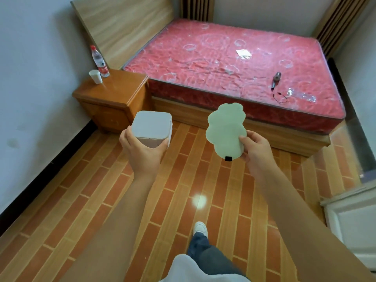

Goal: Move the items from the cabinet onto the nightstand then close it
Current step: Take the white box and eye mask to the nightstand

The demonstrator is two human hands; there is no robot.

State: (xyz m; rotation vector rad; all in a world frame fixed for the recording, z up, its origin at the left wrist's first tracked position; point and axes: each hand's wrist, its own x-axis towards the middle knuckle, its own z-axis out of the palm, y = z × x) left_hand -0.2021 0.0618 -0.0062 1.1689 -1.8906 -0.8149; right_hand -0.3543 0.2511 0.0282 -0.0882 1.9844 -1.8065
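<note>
My left hand (142,153) grips a white box with rounded corners (152,128) from below, held out over the floor. My right hand (257,153) pinches the lower edge of a flat pale-green cloud-shaped item (225,129) with a small black tab at its bottom. The wooden nightstand (120,92) stands ahead at the left, beside the bed, a short way beyond the white box. On its top stand a water bottle with a red cap (99,62) and a white paper cup (95,76). A white cabinet corner (354,218) shows at the right edge.
A bed with a red mattress (234,64) fills the far middle and right; a small dark tool with a cord (275,80) and a paper (243,53) lie on it. Brick-patterned floor (101,200) lies underfoot. My foot in a white shoe (200,228) is forward.
</note>
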